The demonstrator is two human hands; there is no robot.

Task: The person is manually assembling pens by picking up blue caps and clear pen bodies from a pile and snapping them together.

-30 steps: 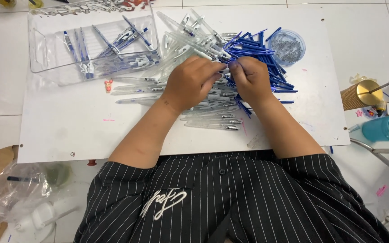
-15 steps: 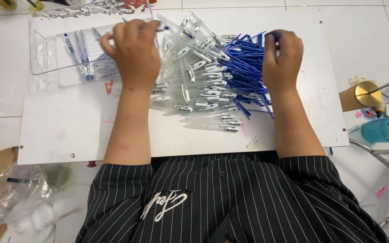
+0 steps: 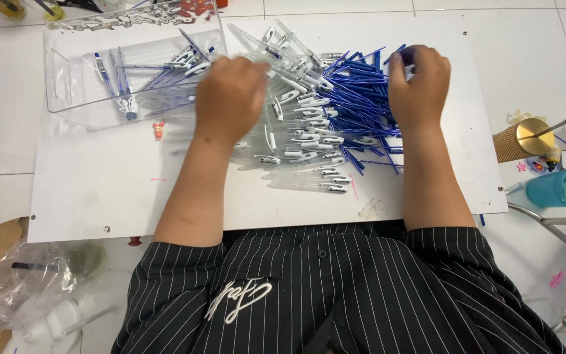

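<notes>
Left hand (image 3: 230, 98), blurred, grip unclear, over left edge of clear pen barrels (image 3: 299, 141) mid-board. Right hand (image 3: 419, 88) curled on far-right blue refills (image 3: 361, 108). Clear tray (image 3: 73, 98) of finished pens far left on white board (image 3: 99, 190).

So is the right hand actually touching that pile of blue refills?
Touching. The head view shows the right hand resting on the blue refills, its fingertips pressed into the top of the pile.

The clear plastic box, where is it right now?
In the head view, the clear plastic box sits at the white board's far left corner, just left of the left hand, holding some blue pens.
</notes>
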